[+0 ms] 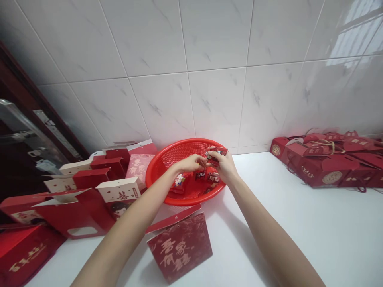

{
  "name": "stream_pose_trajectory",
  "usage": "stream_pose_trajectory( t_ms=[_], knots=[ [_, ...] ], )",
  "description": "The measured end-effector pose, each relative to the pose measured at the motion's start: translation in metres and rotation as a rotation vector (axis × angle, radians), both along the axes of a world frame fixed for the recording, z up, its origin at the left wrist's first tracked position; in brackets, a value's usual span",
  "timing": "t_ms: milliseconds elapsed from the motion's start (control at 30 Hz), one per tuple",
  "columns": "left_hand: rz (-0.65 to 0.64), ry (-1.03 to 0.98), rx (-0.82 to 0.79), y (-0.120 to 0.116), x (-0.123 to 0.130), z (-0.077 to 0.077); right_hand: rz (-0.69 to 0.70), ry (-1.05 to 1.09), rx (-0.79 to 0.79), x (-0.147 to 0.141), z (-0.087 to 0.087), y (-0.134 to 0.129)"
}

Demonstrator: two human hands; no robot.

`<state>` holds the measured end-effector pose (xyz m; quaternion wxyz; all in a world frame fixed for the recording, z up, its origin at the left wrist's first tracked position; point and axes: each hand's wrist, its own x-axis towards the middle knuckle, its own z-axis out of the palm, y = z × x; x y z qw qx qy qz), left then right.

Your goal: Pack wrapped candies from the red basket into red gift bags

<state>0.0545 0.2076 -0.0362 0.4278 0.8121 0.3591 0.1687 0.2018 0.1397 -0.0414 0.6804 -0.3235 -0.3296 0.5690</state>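
1. Over a red basket (191, 141), the right hand (226, 164) pinched a glossy packet (222, 152) between thumb and fingers; the left hand (191, 163) curled half closed, its hold unclear.
2. The packet looked light and slippery, probably crushable, best gripped gently by its edge.

Dark red carton (187, 247), front: 吾家有囍, pale pink script. Pink carton (140, 165), behind: 吾 and 有 legible. Cream-topped carton (118, 190), left: 囍. Red box (28, 255), lower left: 百年好, gold; remainder unclear.
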Motion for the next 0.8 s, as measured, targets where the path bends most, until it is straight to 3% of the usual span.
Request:
stream_pose_trajectory(
  t_ms=[267,367,467,633,700,800],
  knots=[
    [0.172,-0.047,-0.021,0.003,0.0,-0.004,0.015,-0.007,0.003,-0.001,0.002,-0.001],
    [0.232,-0.036,0.096,0.005,-0.002,-0.005,0.011,0.01,0.0,-0.001,0.002,-0.001],
    [0.089,0.021,0.124,0.0,-0.002,-0.001,-0.001,0.037,-0.005,-0.001,0.002,-0.001],
    [-0.343,0.343,-0.05,-0.019,0.01,-0.001,-0.01,0.069,-0.011,0.0,0.0,0.001],
    [-0.414,0.496,-0.041,-0.026,0.016,-0.006,0.004,0.06,-0.022,0.0,-0.001,0.002],
    [-0.385,0.579,0.014,-0.031,0.021,-0.014,0.003,0.052,-0.025,0.001,-0.002,0.002]
  ],
)
